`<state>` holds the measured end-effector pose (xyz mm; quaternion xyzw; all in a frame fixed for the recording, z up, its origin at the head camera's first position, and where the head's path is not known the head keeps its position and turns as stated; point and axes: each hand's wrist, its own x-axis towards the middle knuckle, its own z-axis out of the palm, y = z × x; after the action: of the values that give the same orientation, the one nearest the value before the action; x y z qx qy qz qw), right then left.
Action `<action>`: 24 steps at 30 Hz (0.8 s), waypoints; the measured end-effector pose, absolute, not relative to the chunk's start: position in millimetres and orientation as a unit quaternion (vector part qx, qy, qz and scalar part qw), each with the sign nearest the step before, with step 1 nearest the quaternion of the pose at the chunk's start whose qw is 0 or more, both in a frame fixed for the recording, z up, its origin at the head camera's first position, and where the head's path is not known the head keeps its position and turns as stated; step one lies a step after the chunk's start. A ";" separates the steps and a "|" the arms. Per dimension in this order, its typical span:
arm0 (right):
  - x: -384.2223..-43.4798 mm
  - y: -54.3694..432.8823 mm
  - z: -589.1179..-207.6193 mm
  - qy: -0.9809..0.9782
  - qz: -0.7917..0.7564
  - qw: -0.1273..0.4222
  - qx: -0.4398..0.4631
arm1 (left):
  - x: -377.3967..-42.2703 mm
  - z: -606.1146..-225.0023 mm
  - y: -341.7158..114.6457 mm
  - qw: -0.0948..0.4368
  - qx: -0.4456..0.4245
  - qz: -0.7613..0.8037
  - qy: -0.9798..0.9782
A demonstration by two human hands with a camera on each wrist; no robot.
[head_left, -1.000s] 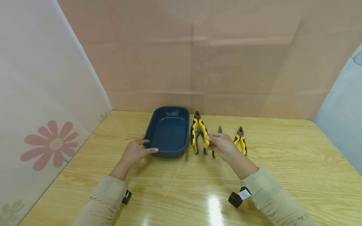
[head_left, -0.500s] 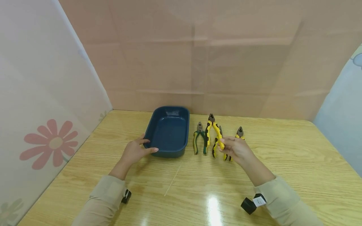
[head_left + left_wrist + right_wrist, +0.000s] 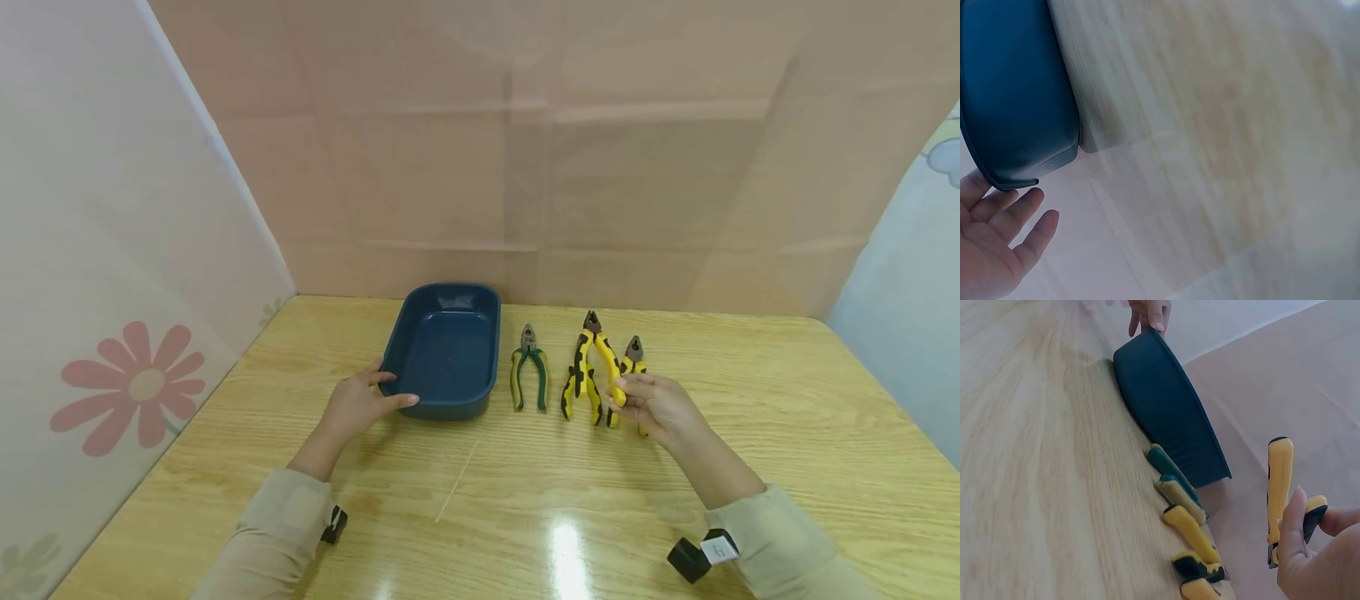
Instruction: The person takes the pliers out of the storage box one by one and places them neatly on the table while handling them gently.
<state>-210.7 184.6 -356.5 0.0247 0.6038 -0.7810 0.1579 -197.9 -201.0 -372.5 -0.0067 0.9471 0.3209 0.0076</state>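
Note:
At the near-left corner of a dark blue tray (image 3: 450,412), my left hand (image 3: 358,407) grips the rim, its thumb along the near edge. My right hand (image 3: 660,410) pinches one handle of a pair of pliers (image 3: 606,354) with yellow and black grips. These pliers are raised above the table, jaws pointing away, handles spread. Behind them lies a second yellow-black pair of pliers (image 3: 567,400), its head hidden. A third yellow-black pair (image 3: 635,350) is partly covered by my right hand. Pliers with green handles (image 3: 542,379) lie beside the tray.
The wooden table (image 3: 517,500) ends at a brown-pink paper backdrop (image 3: 637,208). A pale sheet with a flower print (image 3: 148,385) borders the left side. A black wrist camera (image 3: 688,558) hangs under the right sleeve.
My right hand has carried the held pliers rightward, from above the green-handled pair to above the yellow-black ones. The green-handled pair now shows fully. Left hand and tray stay put.

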 end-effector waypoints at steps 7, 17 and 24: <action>-206.6 197.9 -360.4 0.583 -0.798 0.149 0.037 | -196.6 -373.2 -201.2 0.013 -0.012 0.330 0.944; -203.3 216.1 -362.6 0.569 -0.808 0.147 0.047 | -198.6 -375.3 -201.6 0.009 -0.011 0.324 0.946; -201.0 230.6 -366.7 0.575 -0.804 0.138 0.058 | -197.9 -374.2 -200.8 0.014 -0.013 0.328 0.944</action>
<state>-201.0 230.6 -366.7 0.0583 0.5749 -0.8045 0.1378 -197.9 -200.8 -374.2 -0.0133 0.9444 0.3283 0.0136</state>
